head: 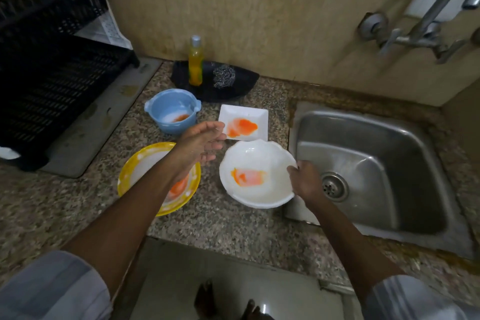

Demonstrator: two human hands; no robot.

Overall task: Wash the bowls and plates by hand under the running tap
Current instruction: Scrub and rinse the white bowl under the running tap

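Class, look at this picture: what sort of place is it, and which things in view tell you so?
Most likely a home kitchen, at the washing-up spot. A steel sink is set into a speckled stone counter with a wall tap above it, and a black dish rack stands to the left beside sauce-stained dishes such as the white bowl.

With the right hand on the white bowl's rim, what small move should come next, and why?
Probably lift the white bowl rightward over the sink: the right hand grips its rim beside the basin, orange residue remains inside, and the left hand hovers open, holding nothing.
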